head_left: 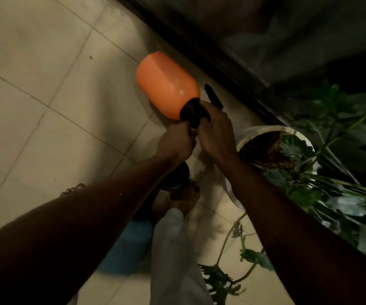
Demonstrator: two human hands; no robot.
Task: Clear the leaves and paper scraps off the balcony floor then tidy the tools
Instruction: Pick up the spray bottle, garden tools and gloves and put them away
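Spillage looks like the main risk here: the orange sprayer bottle (167,84) is held up off the tiled balcony floor (34,62) and tipped well over, its base pointing up and away and its black pump head (194,113) lowest, near the hands. If both hands are twisting that head loose, as their placement suggests, any liquid inside could run out over the tiles; whether the bottle holds anything cannot be told in this dim light. A second hazard is the black nozzle or lever (214,96) sticking out past the right knuckles, which could catch or snap if the head is wrenched. Dropping is possible too, since all the weight hangs beyond the grip and nothing supports the body of the bottle. The white plant pot (254,130) stands just beside, below the right wrist, with its leaves (309,194) sprawling close by, so a sudden slip could knock into them. As for pose, both forearms reach forward and converge. The left hand (177,142) is curled in a fist pressed around the lower part of the head. The right hand (218,133) wraps over it from the other side, fingers folded down on the black plastic, wrist bent slightly inward.
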